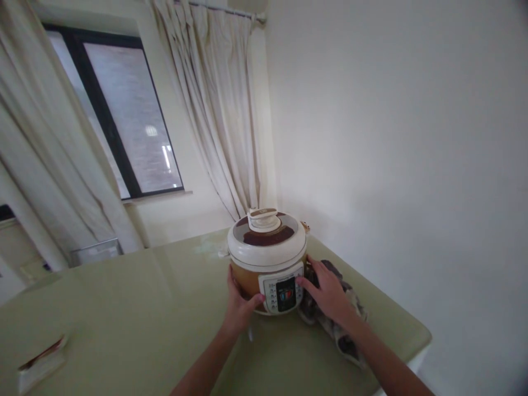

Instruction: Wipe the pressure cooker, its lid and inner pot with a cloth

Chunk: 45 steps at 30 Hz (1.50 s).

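A white and brown electric pressure cooker [267, 258] stands upright on the green table, its lid on and its control panel [284, 292] facing me. My left hand [239, 308] is wrapped round the cooker's left side, with the thumb at the panel's left edge. Round the right side goes my right hand [328, 289], its thumb resting on the panel's right part near the buttons. The far fingertips of both hands are hidden by the cooker. Beneath my right hand and forearm lies a crumpled patterned cloth [348, 335].
The green tabletop [165, 313] has its rounded corner at the right, close to a white wall [391, 137]. A white and brown packet [41, 363] lies at the front left. Behind the table hang pale curtains [218, 99] beside a dark-framed window [127, 110].
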Tool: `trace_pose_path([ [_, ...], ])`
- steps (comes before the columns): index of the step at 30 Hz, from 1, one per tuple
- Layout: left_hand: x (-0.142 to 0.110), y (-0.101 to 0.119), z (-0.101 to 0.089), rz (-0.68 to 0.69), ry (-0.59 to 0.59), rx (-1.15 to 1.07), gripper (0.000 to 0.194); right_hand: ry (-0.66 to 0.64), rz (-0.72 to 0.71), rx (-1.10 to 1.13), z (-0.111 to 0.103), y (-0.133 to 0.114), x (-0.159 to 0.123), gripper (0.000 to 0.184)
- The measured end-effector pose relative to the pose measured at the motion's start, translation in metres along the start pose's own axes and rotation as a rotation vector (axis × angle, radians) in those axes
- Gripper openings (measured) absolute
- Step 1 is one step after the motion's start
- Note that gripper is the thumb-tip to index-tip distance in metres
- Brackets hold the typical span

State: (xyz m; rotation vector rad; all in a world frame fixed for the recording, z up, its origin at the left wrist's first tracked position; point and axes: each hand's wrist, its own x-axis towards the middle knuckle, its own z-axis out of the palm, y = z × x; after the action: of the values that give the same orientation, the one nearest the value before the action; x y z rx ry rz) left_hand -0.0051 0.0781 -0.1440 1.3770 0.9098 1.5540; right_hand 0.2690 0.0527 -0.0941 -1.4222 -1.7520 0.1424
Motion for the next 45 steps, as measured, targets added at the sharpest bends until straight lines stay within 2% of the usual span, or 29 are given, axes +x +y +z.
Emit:
trace_pose_path([
  [3,0.031,-0.006,0.014,-0.018,0.021,-0.015,0.151,0.018,0.068,0.087,0.009,0.015,0.019,0.074],
  [6,0.059,-0.012,0.023,-0.13,0.032,-0.043,0.152,0.031,0.131,0.141,0.019,0.028,0.037,0.082],
  [8,0.072,-0.016,0.029,-0.191,0.05,-0.066,0.146,0.024,0.169,0.187,0.026,0.035,0.048,0.088],
  [11,0.078,-0.017,0.04,-0.203,0.093,-0.066,0.131,0.036,0.225,0.256,0.034,0.043,0.059,0.093],
  [14,0.066,-0.015,0.044,-0.155,0.142,0.057,0.115,0.073,0.247,0.285,0.039,0.047,0.057,0.088],
  [16,0.046,-0.014,0.04,-0.056,0.172,0.2,0.101,0.1,0.249,0.279,0.041,0.049,0.047,0.08],
  [19,0.008,-0.013,0.02,0.082,0.164,0.406,0.066,0.156,0.233,0.2,0.044,0.05,0.026,0.061],
  [21,-0.015,-0.01,0.005,0.046,0.166,0.472,0.043,0.186,0.197,0.126,0.043,0.047,0.015,0.045],
  [22,-0.025,-0.007,-0.002,0.004,0.177,0.486,0.041,0.188,0.175,0.088,0.043,0.044,0.011,0.039],
  [25,-0.044,0.007,-0.012,-0.072,0.187,0.511,0.052,0.152,0.139,-0.012,0.038,0.033,0.006,0.027],
  [30,-0.057,0.023,-0.002,-0.029,0.055,0.697,0.052,0.091,0.123,-0.024,0.031,0.022,0.005,0.024],
  [32,-0.061,0.023,0.004,-0.012,-0.03,0.84,0.046,0.063,0.124,-0.025,0.031,0.023,0.004,0.026],
  [35,-0.066,0.019,0.008,0.001,-0.162,1.02,0.041,0.025,0.176,-0.008,0.032,0.027,0.008,0.041],
  [38,-0.064,0.013,0.008,0.02,-0.243,1.051,0.04,-0.038,0.301,0.126,0.028,0.033,0.022,0.056],
  [41,-0.053,0.005,0.005,-0.011,-0.224,0.903,0.045,-0.085,0.398,0.234,0.016,0.042,0.044,0.073],
  [45,-0.018,0.005,0.004,-0.108,-0.08,0.419,0.044,-0.031,0.583,0.395,-0.008,0.055,0.079,0.084],
])
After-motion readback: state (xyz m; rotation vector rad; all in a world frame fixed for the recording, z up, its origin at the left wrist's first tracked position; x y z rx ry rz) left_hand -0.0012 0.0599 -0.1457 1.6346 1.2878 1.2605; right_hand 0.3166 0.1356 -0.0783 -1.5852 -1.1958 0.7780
